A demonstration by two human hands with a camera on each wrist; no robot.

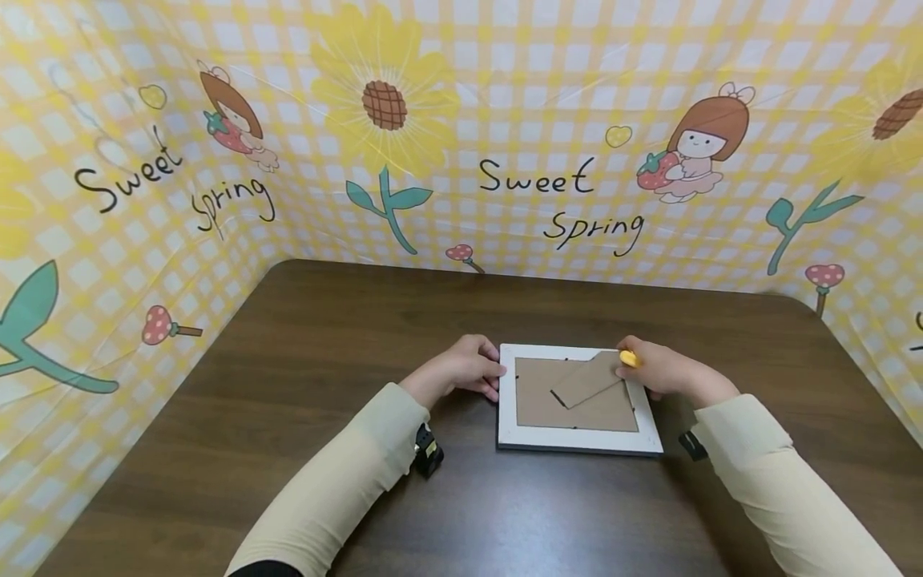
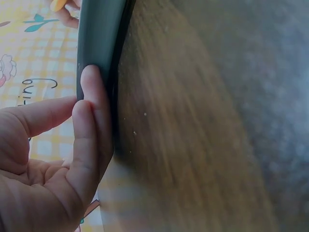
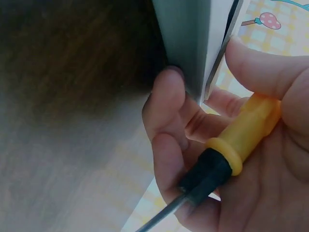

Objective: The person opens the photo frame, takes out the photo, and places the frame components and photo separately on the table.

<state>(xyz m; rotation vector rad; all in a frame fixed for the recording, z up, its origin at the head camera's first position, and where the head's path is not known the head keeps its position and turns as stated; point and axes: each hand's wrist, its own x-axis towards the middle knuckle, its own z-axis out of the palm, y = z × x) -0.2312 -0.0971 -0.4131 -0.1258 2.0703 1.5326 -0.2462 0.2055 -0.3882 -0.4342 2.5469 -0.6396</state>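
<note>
A white picture frame (image 1: 508, 409) lies face down on the table, its brown backing board (image 1: 537, 413) and hinged stand (image 1: 593, 380) facing up. At the frame's left edge, my left hand (image 1: 465, 367) holds the rim between thumb and fingers; the left wrist view shows two fingertips (image 2: 91, 77) against the grey side. My right hand (image 1: 667, 370) is at the upper right corner. It keeps a screwdriver (image 3: 236, 135) with a yellow handle in the palm, while its thumb and fingers also grip the frame's edge. The screwdriver's tip runs out of the right wrist view.
The dark wooden table (image 1: 346, 336) extends around the frame. Behind and to the left hangs a yellow checked cloth (image 1: 469, 104) printed with flowers and lettering. Small black devices (image 1: 429, 451) sit at both wrists.
</note>
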